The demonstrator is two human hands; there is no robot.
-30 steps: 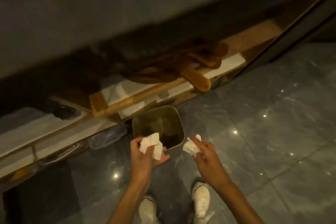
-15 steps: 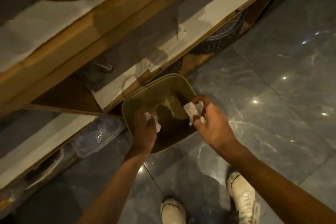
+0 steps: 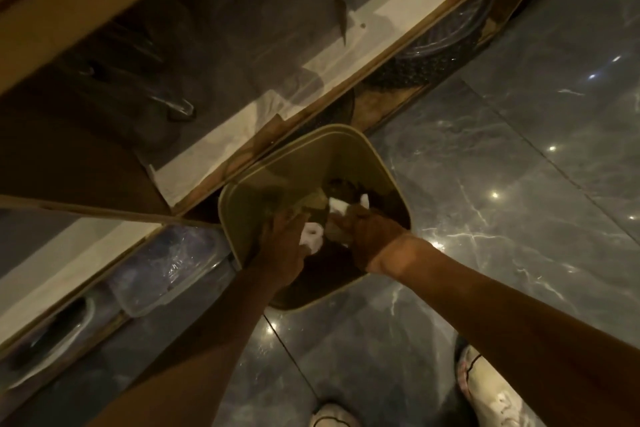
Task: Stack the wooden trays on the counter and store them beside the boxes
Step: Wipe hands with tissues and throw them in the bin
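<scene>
Glossy marble floor (image 3: 485,184); olive bin (image 3: 294,166); left hand (image 3: 282,241), right hand (image 3: 375,236) fingers pinching tissue (image 3: 311,236).

Glossy grey marble floor (image 3: 519,184) — wooden shelving (image 3: 311,104), dim.

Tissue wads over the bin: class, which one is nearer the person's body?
The wad beside the left hand, lower in the picture. The other wad sits past the right hand, toward the far rim of the bin.

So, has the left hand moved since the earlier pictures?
Yes. The left hand, gripping a tissue, went forward, from outside the bin to inside its opening.
</scene>
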